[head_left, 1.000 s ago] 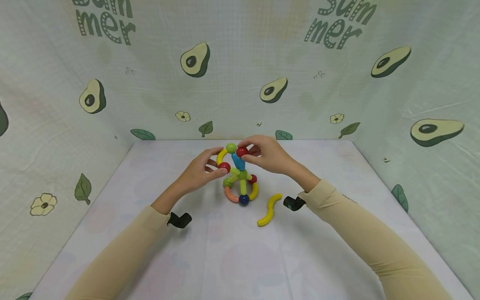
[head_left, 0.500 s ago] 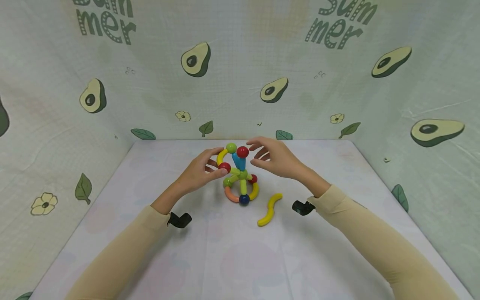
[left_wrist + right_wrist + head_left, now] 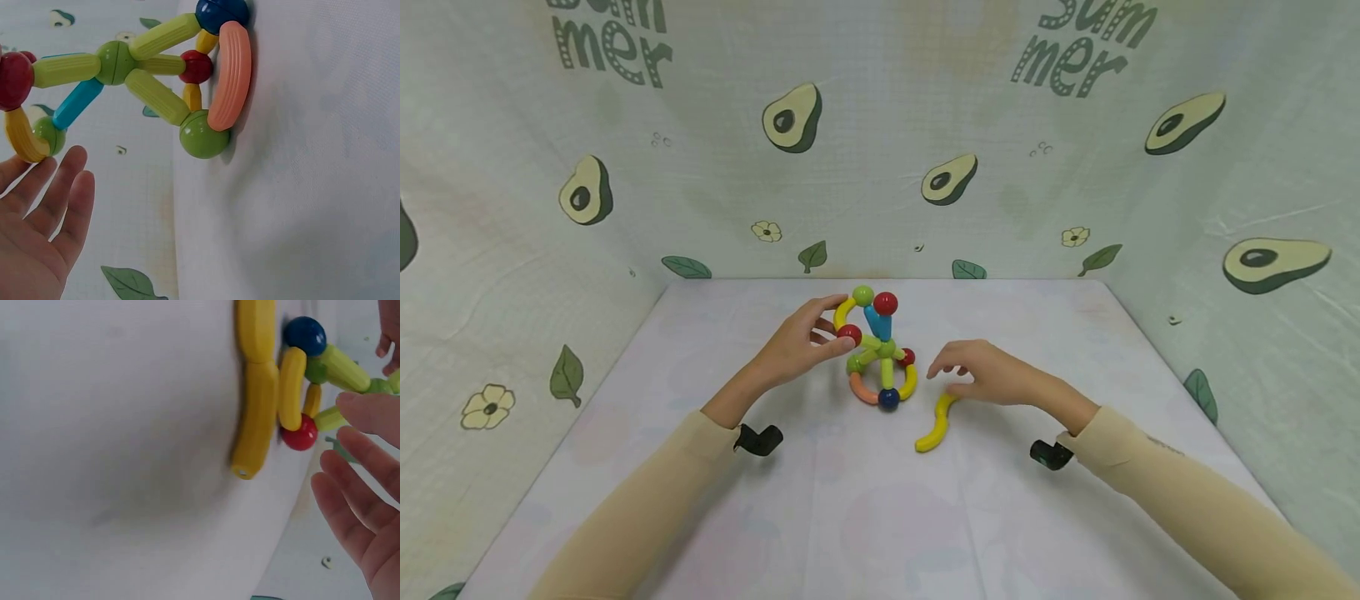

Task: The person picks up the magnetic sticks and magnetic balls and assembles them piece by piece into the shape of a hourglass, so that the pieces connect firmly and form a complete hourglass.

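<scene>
A magnetic ball-and-stick structure [image 3: 887, 377] stands on the table, with green spokes, a ring of curved sticks and coloured balls. Its upper part has blue sticks [image 3: 78, 103], a yellow curved stick [image 3: 24, 139] and red and green balls. My left hand [image 3: 801, 342] holds this upper part from the left, fingers at the yellow curve and thumb at a red ball [image 3: 850, 335]. To the right lie two yellow curved sticks [image 3: 256, 394], joined end to end in an S. Above their far end hovers my right hand [image 3: 992, 372], fingers loosely bent, holding nothing.
A pale cloth covers the table [image 3: 865, 517]. Behind it and at both sides hang cloth walls [image 3: 880, 100] printed with avocados and leaves. A small black camera sits at each wrist.
The right hand has let go of the top red ball and come down, nearer and to the right, over the yellow sticks. The left hand and the structure have stayed in place.
</scene>
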`<state>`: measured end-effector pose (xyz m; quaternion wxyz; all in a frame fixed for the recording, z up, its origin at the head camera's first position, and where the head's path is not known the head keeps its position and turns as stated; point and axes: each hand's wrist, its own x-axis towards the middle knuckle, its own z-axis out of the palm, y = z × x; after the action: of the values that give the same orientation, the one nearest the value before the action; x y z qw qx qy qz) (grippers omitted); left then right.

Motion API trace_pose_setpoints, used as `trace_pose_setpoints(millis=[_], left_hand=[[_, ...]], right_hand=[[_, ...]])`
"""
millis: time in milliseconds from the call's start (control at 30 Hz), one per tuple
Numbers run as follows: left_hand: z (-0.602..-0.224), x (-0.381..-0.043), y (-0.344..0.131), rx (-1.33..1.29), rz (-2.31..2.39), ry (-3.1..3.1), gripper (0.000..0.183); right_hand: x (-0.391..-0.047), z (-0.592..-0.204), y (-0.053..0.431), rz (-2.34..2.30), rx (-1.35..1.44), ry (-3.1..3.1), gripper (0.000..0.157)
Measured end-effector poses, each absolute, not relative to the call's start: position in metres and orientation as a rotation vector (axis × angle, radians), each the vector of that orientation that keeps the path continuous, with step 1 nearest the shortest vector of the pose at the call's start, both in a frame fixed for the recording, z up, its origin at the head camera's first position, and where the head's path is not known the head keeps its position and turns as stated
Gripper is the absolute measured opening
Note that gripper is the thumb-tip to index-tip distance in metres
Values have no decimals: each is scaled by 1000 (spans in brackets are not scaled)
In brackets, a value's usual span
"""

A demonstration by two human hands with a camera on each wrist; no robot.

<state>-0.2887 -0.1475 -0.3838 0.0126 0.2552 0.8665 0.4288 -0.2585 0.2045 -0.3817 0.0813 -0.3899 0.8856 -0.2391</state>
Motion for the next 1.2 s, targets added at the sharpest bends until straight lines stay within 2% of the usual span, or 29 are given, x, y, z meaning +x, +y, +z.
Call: trace_pose_setpoints(millis=[367,733,1200], left_hand=[[-385,-289,-146,798,1336,2698,81],[-386,-289,-147,791,1334,2700,81],[-384,-289,-148,814,1343,2691,82]], right_hand=[[-251,-413,208,-547,-1220,2575,25],[-252,-415,207,-483,-1311,2597,19],[-261,-419,206,-456,-1194,2709,18]])
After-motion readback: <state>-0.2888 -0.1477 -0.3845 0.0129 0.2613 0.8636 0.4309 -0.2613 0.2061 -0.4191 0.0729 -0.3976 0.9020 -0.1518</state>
